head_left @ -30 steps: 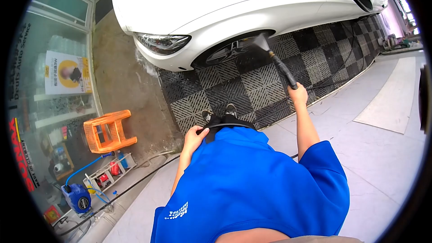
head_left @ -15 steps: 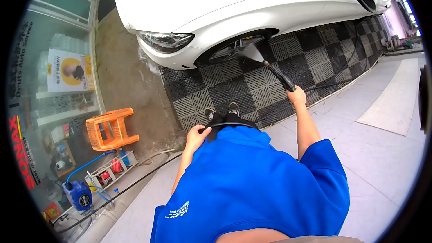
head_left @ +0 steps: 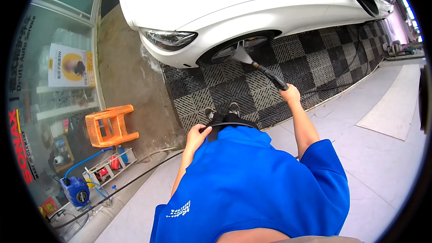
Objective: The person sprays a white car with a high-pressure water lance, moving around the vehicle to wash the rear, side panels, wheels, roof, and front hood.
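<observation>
My right hand [head_left: 290, 93] is wrapped round the grip of a black pressure washer gun [head_left: 272, 76], held out at the front of a white car [head_left: 252, 11]. A white fan of water leaves its brass-coloured tip and hits the front wheel [head_left: 220, 54]. The gun's trigger is hidden by my fingers. At my waist, my left hand [head_left: 197, 136] is closed on a black hose [head_left: 234, 124] that curves across the front of my body. My thumb lies over the hose, and the other fingers are partly hidden.
Black and grey grid tiles [head_left: 265, 90] lie under the car and my shoes [head_left: 234, 108]. To the left are an orange plastic stool [head_left: 108, 141], a bottle rack [head_left: 108, 171] and a blue hose reel [head_left: 76, 192] near a glass front. A pale mat [head_left: 391, 108] lies right.
My right hand and the gun have shifted slightly left and up, and the spray now strikes further left on the wheel. My left hand keeps its hold at my waist.
</observation>
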A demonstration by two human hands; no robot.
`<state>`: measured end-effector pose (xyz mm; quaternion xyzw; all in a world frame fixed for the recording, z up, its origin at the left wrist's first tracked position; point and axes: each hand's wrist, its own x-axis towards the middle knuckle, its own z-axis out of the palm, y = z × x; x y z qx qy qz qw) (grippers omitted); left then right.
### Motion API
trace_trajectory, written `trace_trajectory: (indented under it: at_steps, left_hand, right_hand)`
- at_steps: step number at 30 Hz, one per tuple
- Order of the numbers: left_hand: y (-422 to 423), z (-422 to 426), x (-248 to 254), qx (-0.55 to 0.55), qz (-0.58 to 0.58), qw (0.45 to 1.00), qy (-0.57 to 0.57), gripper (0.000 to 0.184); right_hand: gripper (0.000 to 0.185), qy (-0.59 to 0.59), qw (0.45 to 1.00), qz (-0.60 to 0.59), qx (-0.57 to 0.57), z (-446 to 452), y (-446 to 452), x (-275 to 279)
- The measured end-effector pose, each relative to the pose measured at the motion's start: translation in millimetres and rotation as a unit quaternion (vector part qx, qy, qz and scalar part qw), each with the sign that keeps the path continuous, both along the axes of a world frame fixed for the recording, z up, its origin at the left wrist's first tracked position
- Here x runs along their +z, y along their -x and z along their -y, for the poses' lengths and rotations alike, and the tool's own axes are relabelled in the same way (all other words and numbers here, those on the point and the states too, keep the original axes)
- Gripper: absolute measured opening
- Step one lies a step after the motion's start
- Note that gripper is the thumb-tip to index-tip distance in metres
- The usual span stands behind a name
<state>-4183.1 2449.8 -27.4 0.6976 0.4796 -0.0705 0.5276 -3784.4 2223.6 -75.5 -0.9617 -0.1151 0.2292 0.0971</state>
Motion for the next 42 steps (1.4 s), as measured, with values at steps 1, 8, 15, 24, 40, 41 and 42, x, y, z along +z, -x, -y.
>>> trace_trajectory:
  at_steps: [1, 8, 15, 24, 40, 41, 42]
  left_hand:
    - [0, 0, 0, -0.002, -0.002, 1.0, -0.002, 0.045]
    - [-3, 1, 4, -0.001, 0.002, 1.0, 0.002, 0.043]
    - [-6, 1, 8, 0.0, -0.016, 1.0, 0.02, 0.042]
    - [-1, 2, 2, 0.002, -0.016, 1.0, 0.0, 0.034]
    - [11, 3, 9, 0.009, -0.027, 1.0, -0.001, 0.043]
    - [10, 3, 10, 0.008, -0.031, 0.999, 0.001, 0.043]
    - [10, 3, 10, 0.009, -0.031, 0.999, 0.0, 0.043]
  right_hand:
    - [0.027, -0.009, 1.0, -0.012, 0.011, -1, 1, 3]
    - [0.03, -0.016, 0.998, -0.03, 0.049, -14, 22, -3]
    - [0.038, -0.025, 0.995, -0.077, 0.06, -14, 30, -1]
    - [0.027, 0.048, 0.996, 0.024, -0.068, 19, -16, -6]
    - [0.028, 0.055, 0.998, -0.031, -0.022, 17, 38, -58]
    - [0.027, 0.052, 0.998, -0.044, -0.006, 14, 44, -59]
    - [0.027, 0.049, 0.997, -0.057, 0.012, 11, 49, -60]
